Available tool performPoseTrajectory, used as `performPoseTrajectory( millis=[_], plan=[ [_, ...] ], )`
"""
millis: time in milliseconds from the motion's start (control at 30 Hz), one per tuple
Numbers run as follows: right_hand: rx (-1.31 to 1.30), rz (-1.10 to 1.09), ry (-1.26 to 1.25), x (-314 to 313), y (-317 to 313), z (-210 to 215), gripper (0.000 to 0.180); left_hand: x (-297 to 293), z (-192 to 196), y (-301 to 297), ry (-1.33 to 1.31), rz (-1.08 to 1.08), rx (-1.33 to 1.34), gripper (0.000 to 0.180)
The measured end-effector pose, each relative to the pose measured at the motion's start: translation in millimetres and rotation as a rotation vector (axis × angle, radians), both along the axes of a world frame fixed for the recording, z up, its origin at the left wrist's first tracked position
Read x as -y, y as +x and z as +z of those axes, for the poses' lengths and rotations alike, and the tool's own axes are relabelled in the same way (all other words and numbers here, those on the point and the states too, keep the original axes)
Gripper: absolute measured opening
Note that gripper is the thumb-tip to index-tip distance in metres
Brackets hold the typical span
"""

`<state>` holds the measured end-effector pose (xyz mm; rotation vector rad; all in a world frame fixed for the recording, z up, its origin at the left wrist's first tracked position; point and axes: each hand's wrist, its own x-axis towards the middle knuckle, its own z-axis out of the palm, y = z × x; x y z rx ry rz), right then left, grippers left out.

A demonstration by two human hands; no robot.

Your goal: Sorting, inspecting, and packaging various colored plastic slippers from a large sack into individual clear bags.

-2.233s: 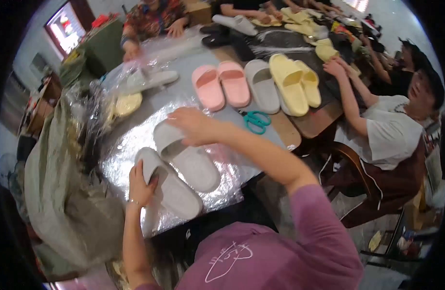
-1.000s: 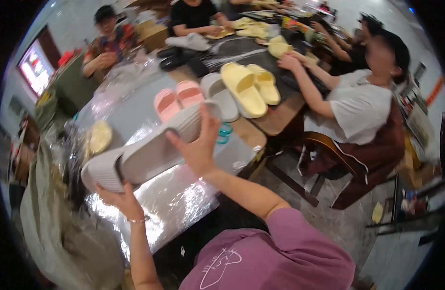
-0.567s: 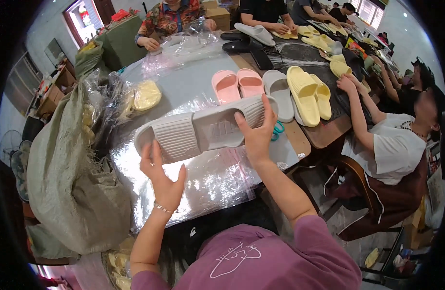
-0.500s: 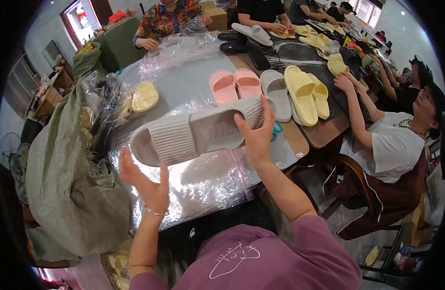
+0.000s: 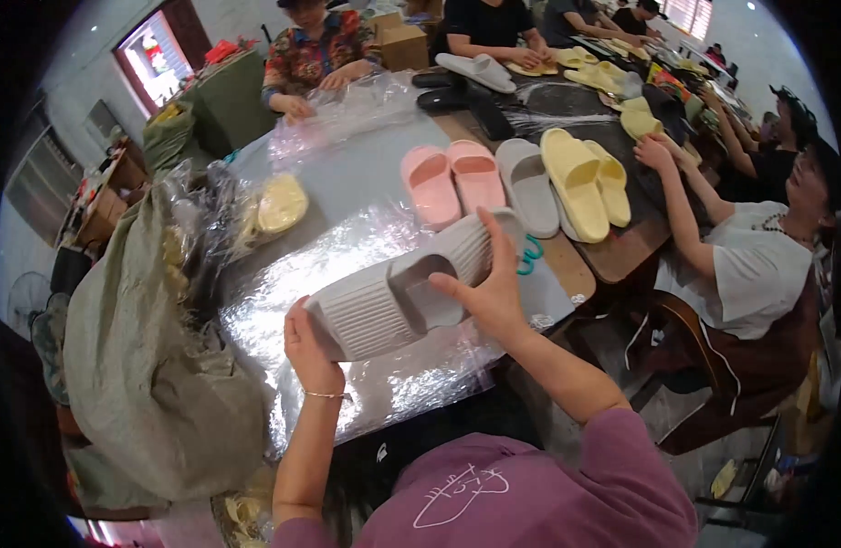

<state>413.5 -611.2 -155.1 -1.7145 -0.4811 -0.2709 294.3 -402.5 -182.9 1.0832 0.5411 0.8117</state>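
A pair of grey slide slippers point(image 5: 370, 315) with ribbed straps, laid end to end and overlapping, is held tilted above the table. At their lower left end my left hand point(image 5: 313, 352) is closed around the edge, its fingers partly behind it. My right hand point(image 5: 495, 297) grips the other end, thumb over the near side and fingers along the ribbed strap. Just beyond stand pink slippers point(image 5: 430, 187), grey slippers point(image 5: 528, 187) and yellow slippers point(image 5: 574, 183). Under the held pair lies a stack of clear plastic bags point(image 5: 283, 306), shining with glare.
Teal-handled scissors point(image 5: 529, 256) lie right of my right hand. A bagged yellow pair point(image 5: 282, 203) sits at the table's left, beside a large woven sack point(image 5: 137, 365). A co-worker in a white shirt point(image 5: 758, 260) sits at right; another handles plastic point(image 5: 347, 110) across the table.
My left hand has gone from open and apart to gripping the slippers' left end. The grey pair has come lower and to the right. The person across has moved their hands over the plastic.
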Motion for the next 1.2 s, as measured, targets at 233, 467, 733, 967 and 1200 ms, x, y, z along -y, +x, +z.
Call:
performPoseTrajectory(
  millis=[233, 467, 733, 967, 1200],
  plan=[
    [-0.501, 0.442, 0.573, 56, 42, -28, 0.037, -28, 29, -7, -0.121, -0.504, -0.049, 0.043],
    [-0.272, -0.044, 1.137, 102, 111, -15, 0.020, -60, -28, -39, 1.282, -0.356, -0.680, 0.053],
    [-0.114, -0.291, 1.346, 208, 231, -12, 0.032, -50, -61, -52, 1.640, -0.439, -0.865, 0.066],
    [-0.233, -0.239, 1.391, 293, 291, -77, 0.044, -43, -69, -62, 1.550, -0.437, -0.878, 0.066],
    [-0.531, -0.288, 0.685, 410, 348, -133, 0.024, -42, -70, -47, 1.511, -0.495, -0.855, 0.065]
  ],
)
